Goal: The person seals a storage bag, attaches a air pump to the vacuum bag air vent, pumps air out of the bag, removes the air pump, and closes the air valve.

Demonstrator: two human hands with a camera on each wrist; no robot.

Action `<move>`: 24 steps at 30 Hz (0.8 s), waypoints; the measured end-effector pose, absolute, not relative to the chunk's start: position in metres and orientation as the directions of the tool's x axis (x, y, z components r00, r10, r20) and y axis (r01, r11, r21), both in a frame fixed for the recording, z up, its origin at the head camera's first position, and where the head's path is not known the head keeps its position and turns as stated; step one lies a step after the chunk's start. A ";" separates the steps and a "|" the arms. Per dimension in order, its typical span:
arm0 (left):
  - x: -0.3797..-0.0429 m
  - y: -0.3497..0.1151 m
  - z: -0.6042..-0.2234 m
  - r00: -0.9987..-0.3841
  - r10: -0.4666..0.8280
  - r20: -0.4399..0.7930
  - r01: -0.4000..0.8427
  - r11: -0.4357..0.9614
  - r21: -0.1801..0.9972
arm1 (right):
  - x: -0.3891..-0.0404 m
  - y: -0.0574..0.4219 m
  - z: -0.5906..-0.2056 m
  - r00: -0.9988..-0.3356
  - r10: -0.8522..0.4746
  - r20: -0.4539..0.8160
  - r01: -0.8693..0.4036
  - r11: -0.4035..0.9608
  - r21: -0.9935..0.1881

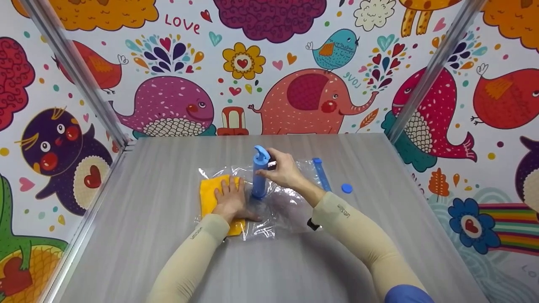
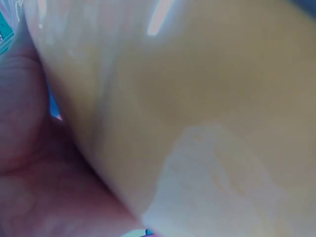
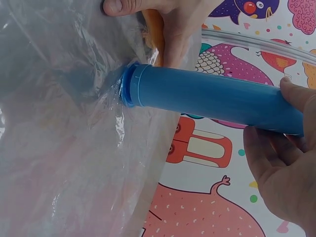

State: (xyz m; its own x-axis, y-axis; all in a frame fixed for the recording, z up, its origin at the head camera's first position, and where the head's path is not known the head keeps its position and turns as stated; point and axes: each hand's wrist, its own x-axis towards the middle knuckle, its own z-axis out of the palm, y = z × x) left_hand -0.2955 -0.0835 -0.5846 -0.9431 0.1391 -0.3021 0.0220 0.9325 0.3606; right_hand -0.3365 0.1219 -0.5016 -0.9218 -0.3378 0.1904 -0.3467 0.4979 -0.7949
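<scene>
A clear plastic bag (image 1: 290,204) lies on the table with a folded yellow cloth (image 1: 208,195) showing in its left part. My left hand (image 1: 230,200) presses down over the cloth, fingers straight and spread, thumb pointing right toward the pump's foot. On the bag stands a blue hand pump (image 1: 259,179), upright, its handle at the top. My right hand (image 1: 283,168) holds the pump near its upper end, thumb on one side of the barrel and fingers on the other. The right wrist view has the pump's flanged foot (image 3: 131,85) against the bag's wrinkled film.
To the right of the bag lies a round blue cap (image 1: 347,188). A blue strip (image 1: 321,174) runs along the bag's right edge. Patterned walls with metal corner posts (image 1: 438,63) enclose the grey table (image 1: 160,185) at the back and sides.
</scene>
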 end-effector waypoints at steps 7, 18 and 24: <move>-0.298 -0.086 -0.582 -0.943 0.160 -0.292 0.046 0.931 0.362 | -0.337 0.122 -0.502 -0.918 -0.350 0.188 -0.352 0.494 -0.795; -0.315 -0.066 -0.565 -0.972 0.233 0.021 0.190 0.733 0.653 | -0.341 0.125 -0.502 -0.893 -0.366 0.260 -0.428 0.514 -0.744; -0.323 -0.058 -0.559 -0.987 0.143 0.078 0.152 0.632 0.760 | -0.341 0.123 -0.499 -0.896 -0.371 0.245 -0.424 0.547 -0.722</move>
